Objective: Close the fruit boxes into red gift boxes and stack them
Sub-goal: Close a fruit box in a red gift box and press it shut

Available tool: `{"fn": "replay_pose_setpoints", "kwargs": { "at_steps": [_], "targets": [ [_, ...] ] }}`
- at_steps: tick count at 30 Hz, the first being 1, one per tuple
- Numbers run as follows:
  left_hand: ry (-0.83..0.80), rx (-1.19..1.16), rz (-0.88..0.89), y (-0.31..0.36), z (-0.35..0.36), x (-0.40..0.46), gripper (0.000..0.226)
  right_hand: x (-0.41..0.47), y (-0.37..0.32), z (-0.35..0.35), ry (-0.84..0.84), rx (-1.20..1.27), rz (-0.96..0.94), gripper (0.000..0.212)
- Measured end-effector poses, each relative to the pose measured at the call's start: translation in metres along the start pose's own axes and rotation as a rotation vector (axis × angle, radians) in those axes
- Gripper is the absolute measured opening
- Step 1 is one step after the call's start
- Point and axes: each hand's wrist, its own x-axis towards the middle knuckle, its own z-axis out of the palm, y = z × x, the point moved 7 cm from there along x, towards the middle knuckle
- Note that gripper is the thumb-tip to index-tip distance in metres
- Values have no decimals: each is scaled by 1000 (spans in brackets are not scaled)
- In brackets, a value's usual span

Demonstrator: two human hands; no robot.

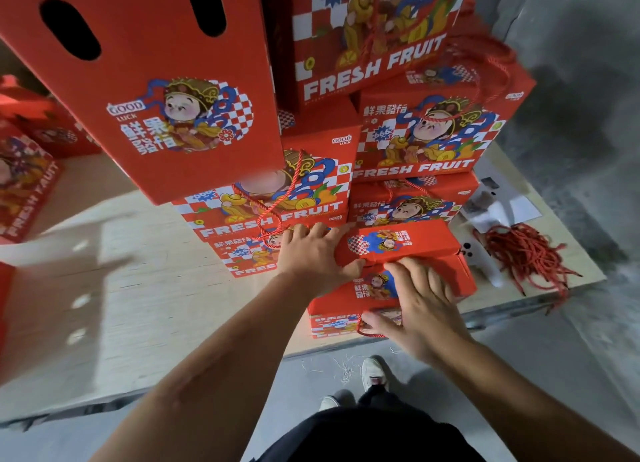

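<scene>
A red gift box (460,274) with a cartoon print lies on the wooden platform (121,288) near its front edge. One top flap (415,241) stands partly raised. My left hand (311,253) grips the left end of that flap, thumb under it. My right hand (419,309) lies flat with spread fingers on the box's other top panel, its thumb by the red rope handle (367,333) at the front. Behind the box rises a stack of closed red gift boxes (426,139) marked FRESH FRUIT.
A tall red box with two oval holes (145,90) looms at upper left. More red boxes (24,184) sit at the far left. A pile of red cords (526,257) and papers (502,208) lie at the platform's right. Grey floor and my shoes (374,375) are below.
</scene>
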Motion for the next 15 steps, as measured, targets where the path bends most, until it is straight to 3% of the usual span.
{"fn": "replay_pose_setpoints", "kwargs": {
  "at_steps": [4,7,11,15],
  "targets": [
    [28,64,94,-6,-15,12,100,11,5,5,-238,-219,-66,110],
    [53,104,143,-7,-20,18,100,26,5,2,-252,-310,-103,109],
    [33,112,154,-3,-18,21,113,24,-1,2,-131,-234,-34,102],
    [64,116,154,3,-14,15,109,20,-7,2,19,-180,-5,104]
  ]
}}
